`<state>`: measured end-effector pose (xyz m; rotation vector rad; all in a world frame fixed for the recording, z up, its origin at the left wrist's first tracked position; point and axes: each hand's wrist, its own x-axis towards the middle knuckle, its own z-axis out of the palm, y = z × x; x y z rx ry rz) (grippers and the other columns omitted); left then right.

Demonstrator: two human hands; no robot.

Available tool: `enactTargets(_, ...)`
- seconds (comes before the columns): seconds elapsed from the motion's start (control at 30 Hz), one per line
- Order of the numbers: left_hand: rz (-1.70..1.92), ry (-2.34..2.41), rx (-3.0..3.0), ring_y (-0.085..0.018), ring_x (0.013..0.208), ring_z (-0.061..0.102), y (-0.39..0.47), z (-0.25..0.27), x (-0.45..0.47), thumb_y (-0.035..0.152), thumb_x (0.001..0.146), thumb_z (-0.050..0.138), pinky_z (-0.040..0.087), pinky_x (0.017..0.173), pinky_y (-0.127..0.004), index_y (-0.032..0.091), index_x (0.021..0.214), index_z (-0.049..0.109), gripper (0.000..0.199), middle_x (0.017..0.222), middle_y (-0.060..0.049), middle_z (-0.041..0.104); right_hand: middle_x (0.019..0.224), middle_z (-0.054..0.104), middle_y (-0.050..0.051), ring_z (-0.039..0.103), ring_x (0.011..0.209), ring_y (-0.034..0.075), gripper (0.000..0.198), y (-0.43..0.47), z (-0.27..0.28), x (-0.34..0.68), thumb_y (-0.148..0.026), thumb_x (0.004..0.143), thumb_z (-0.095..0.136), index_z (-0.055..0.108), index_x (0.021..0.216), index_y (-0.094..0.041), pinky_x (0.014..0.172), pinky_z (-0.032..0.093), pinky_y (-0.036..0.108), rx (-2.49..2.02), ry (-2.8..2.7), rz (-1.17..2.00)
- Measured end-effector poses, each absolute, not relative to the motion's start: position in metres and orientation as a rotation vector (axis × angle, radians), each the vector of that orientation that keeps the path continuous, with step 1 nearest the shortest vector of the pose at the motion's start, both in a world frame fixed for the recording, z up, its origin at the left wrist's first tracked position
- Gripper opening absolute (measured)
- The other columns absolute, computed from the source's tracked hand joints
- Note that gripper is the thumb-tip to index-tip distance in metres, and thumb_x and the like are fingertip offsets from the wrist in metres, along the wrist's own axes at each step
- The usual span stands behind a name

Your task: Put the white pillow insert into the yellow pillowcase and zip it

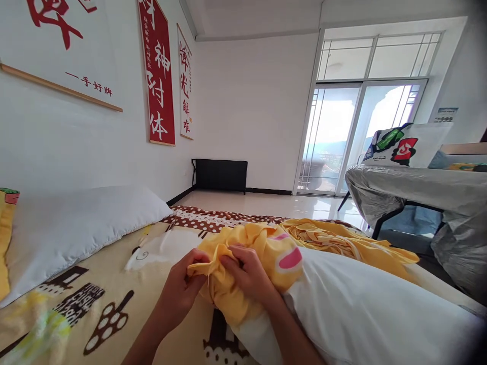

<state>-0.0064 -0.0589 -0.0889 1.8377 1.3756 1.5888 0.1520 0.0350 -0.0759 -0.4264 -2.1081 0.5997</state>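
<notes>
A yellow pillowcase point(262, 243) with pink patches lies bunched around the end of a white pillow point(365, 299). My left hand point(186, 284) pinches a fold of its edge between thumb and fingers. Just to the right, my right hand point(247, 271) grips the gathered cloth, its thumb pressed on the fabric. The pillow's near end is partly covered by the yellow cloth, and the rest of it stretches bare toward the lower right.
Another white pillow point(95, 218) rests at the left on a patterned blanket point(152, 304). More yellow cloth point(335, 238) is heaped beyond the pillow. At the right, a covered table point(418, 182) bears a printed bag point(403, 144), with a chair point(409, 223) below.
</notes>
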Motion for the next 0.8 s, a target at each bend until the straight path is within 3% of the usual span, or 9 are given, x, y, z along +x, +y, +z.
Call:
enactTargets(0.13, 1.502, 1.457, 1.607, -0.015, 0.070, 0.049, -0.056, -0.092, -0.001, 0.044, 0.079, 0.061, 0.043, 0.061, -0.024, 0.017, 0.093, 0.054, 0.032, 0.076, 0.000, 0.052, 0.057, 0.033, -0.005, 0.034, 0.057, 0.009, 0.040, 0.030, -0.088, 0.168, -0.032, 0.090, 0.049, 0.027, 0.059, -0.020, 0.055, 0.030, 0.023, -0.463, -1.906, 0.530)
enactTargets(0.33, 1.408, 1.351, 1.523, -0.010, 0.059, 0.040, -0.058, -0.093, -0.003, 0.048, 0.072, 0.067, 0.033, 0.052, -0.021, 0.013, 0.067, 0.057, 0.036, 0.063, 0.002, 0.045, 0.056, 0.038, -0.004, 0.039, 0.058, 0.010, 0.034, 0.013, -0.078, 0.185, -0.025, 0.091, 0.046, 0.034, 0.060, -0.019, 0.056, 0.032, 0.023, -0.420, -1.880, 0.425)
enactTargets(0.4, 1.437, 1.262, 1.443, -0.011, 0.060, 0.041, -0.058, -0.093, -0.002, 0.046, 0.069, 0.071, 0.034, 0.053, -0.021, 0.013, 0.068, 0.058, 0.036, 0.064, 0.001, 0.047, 0.058, 0.043, -0.003, 0.044, 0.060, 0.012, 0.023, 0.007, -0.076, 0.189, -0.024, 0.090, 0.045, 0.049, 0.069, -0.019, 0.059, 0.035, 0.023, -0.394, -1.890, 0.431)
enactTargets(0.47, 1.479, 1.207, 1.342, -0.011, 0.061, 0.042, -0.060, -0.092, 0.001, 0.045, 0.065, 0.074, 0.034, 0.054, -0.021, 0.012, 0.069, 0.060, 0.036, 0.064, 0.001, 0.049, 0.063, 0.052, -0.002, 0.050, 0.068, 0.015, 0.014, 0.002, -0.075, 0.191, -0.028, 0.088, 0.049, 0.060, 0.090, -0.020, 0.066, 0.039, 0.025, -0.406, -1.924, 0.419)
enactTargets(0.53, 1.505, 1.190, 1.275, -0.011, 0.061, 0.042, -0.062, -0.089, 0.005, 0.045, 0.063, 0.076, 0.034, 0.055, -0.021, 0.012, 0.070, 0.061, 0.037, 0.064, 0.001, 0.050, 0.067, 0.056, -0.001, 0.053, 0.074, 0.017, 0.022, -0.002, -0.074, 0.191, -0.036, 0.083, 0.059, 0.062, 0.098, -0.021, 0.076, 0.040, 0.028, -0.457, -1.994, 0.404)
enactTargets(0.6, 1.510, 1.215, 1.272, -0.010, 0.060, 0.041, -0.065, -0.087, 0.008, 0.045, 0.064, 0.075, 0.034, 0.055, -0.021, 0.012, 0.069, 0.061, 0.036, 0.063, 0.001, 0.049, 0.061, 0.053, -0.004, 0.051, 0.066, 0.015, 0.018, -0.003, -0.072, 0.189, -0.039, 0.081, 0.063, 0.061, 0.081, -0.021, 0.082, 0.037, 0.030, -0.491, -2.109, 0.425)
enactTargets(0.67, 1.466, 1.249, 1.348, -0.010, 0.061, 0.040, -0.067, -0.084, 0.009, 0.044, 0.067, 0.074, 0.034, 0.055, -0.021, 0.013, 0.071, 0.061, 0.034, 0.064, 0.001, 0.049, 0.053, 0.043, -0.006, 0.041, 0.055, 0.010, 0.030, -0.002, -0.071, 0.186, -0.036, 0.085, 0.058, 0.048, 0.061, -0.019, 0.080, 0.036, 0.029, -0.482, -2.195, 0.463)
enactTargets(0.8, 1.328, 1.283, 1.542, -0.011, 0.065, 0.041, -0.069, -0.082, 0.004, 0.039, 0.070, 0.073, 0.037, 0.057, -0.022, 0.015, 0.077, 0.061, 0.028, 0.069, 0.001, 0.049, 0.055, 0.042, -0.007, 0.034, 0.054, 0.009, 0.033, 0.002, -0.072, 0.182, -0.026, 0.087, 0.052, 0.037, 0.060, -0.018, 0.072, 0.033, 0.025, -0.454, -2.212, 0.507)
